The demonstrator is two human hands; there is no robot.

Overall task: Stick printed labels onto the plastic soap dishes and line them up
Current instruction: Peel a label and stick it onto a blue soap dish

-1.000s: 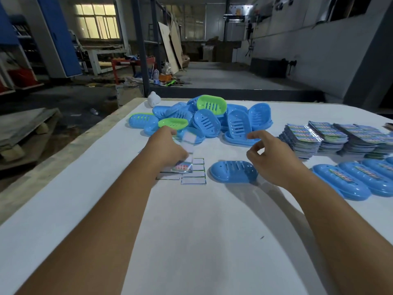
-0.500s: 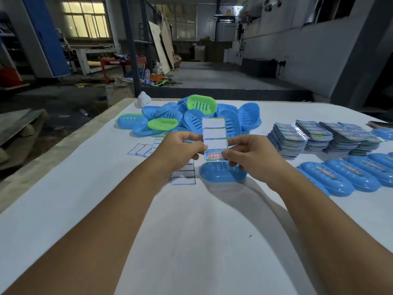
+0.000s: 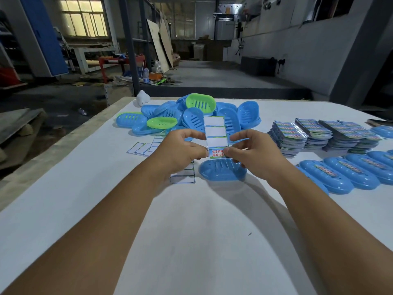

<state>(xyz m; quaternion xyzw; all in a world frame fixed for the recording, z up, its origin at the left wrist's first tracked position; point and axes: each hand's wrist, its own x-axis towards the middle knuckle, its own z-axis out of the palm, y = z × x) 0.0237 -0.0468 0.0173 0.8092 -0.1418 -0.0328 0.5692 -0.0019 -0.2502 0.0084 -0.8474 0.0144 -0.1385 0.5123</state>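
Step in hand, as judged: peeling the last printed label (image 3: 217, 153) off its backing strip (image 3: 214, 133). The strip is held upright at frame centre, just above a lone blue soap dish (image 3: 221, 172) lying upside down on the white table (image 3: 191, 231).

Left hand (image 3: 182, 149) pinches the strip's lower left edge. Right hand (image 3: 253, 155) pinches the label's right end between thumb and fingertips.

Next move, as judged: lift the label clear without curling it, then lay it flat along the ridge of the dish below and press it down.

Counts:
- Strip: three blank cells, one printed label.
- Labelled dishes (image 3: 348, 173), right edge: about four in a row, more cut off by the frame.
- Unlabelled pile (image 3: 191, 118), upper centre: two green dishes plainly; blue ones overlap too much to count.
- Label stacks (image 3: 319, 135), upper right: about four.
- Spent backings (image 3: 141, 149), left of the hands: several, overlapping; one more (image 3: 182, 176) below the left hand.
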